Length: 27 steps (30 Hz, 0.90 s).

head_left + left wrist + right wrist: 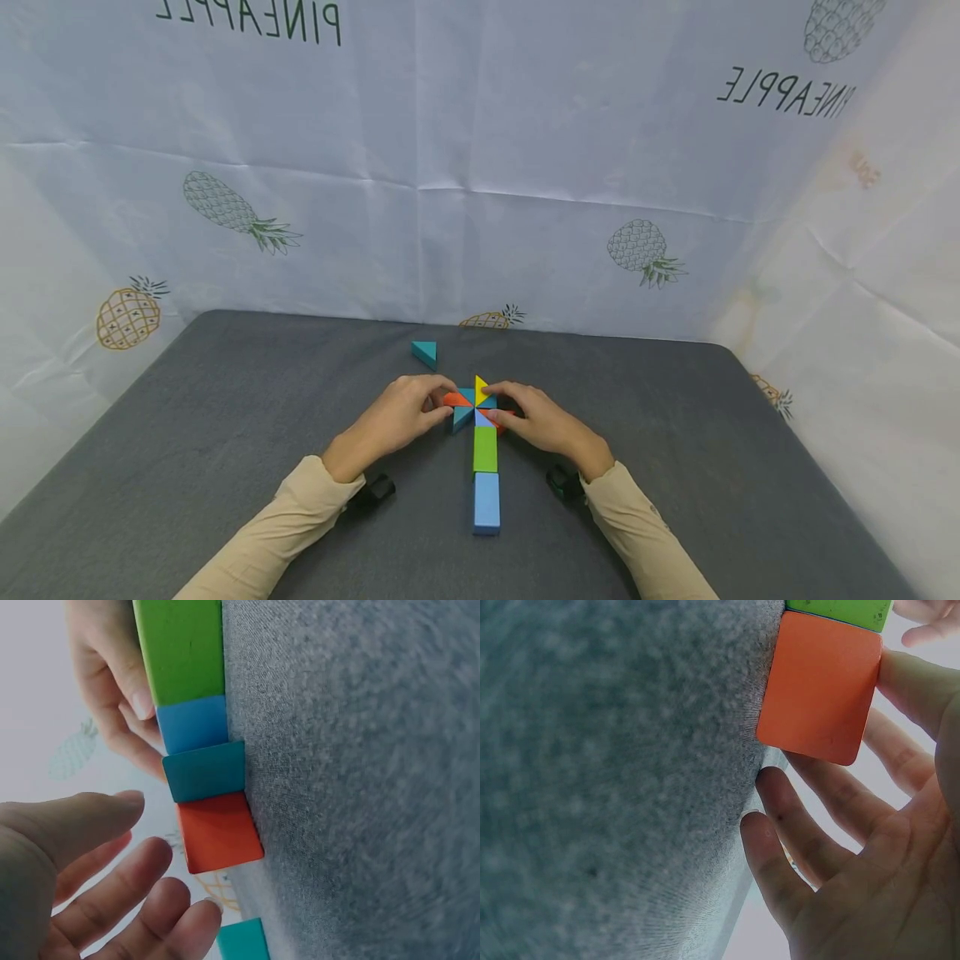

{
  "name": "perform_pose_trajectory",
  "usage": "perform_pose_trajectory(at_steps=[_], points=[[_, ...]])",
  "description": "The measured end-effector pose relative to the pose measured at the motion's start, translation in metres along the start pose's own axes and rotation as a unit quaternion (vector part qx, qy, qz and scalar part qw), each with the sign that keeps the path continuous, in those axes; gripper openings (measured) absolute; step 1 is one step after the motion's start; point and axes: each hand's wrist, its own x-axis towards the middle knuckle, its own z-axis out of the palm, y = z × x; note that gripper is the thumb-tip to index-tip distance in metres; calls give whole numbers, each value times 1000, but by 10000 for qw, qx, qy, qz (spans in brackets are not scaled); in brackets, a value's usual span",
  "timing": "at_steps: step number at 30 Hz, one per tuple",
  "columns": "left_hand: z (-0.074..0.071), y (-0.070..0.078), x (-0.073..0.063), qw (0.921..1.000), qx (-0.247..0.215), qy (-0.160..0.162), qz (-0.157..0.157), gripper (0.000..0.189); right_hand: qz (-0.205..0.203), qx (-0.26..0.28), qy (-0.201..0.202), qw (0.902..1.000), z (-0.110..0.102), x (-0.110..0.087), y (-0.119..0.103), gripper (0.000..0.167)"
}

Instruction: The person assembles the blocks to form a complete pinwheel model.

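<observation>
Triangular blocks form a pinwheel on the table in the head view, with a yellow triangle (480, 390) at its far point. My left hand (405, 408) is at the orange triangle (456, 400) on the left; in the left wrist view its thumb and loosely bent fingers stand apart from that orange block (220, 832) and the teal one (206, 772). My right hand (543, 421) lies over the pinwheel's right side, index fingertip at the yellow triangle. Its thumb touches the top edge of the right orange block (821, 686), other fingers spread behind. A green block (485, 450) adjoins below.
A blue rectangular block (487, 503) continues the line from the green one toward me. One loose teal triangle (424, 353) lies farther back on the grey table (225, 400). Behind the table hangs a pineapple-print cloth (510, 150). Dark wrist devices (372, 492) sit under both cuffs.
</observation>
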Motion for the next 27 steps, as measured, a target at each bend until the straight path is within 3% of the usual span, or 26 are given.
perform_pose_trajectory(at_steps=[15,27], points=[[-4,-13,1,9973,416,520,-306,28,48,-75,-15,10000,1,0,1,42],[-10,-24,11,9970,443,552,-298,34,118,-59,-39,9999,0,1,0,42]])
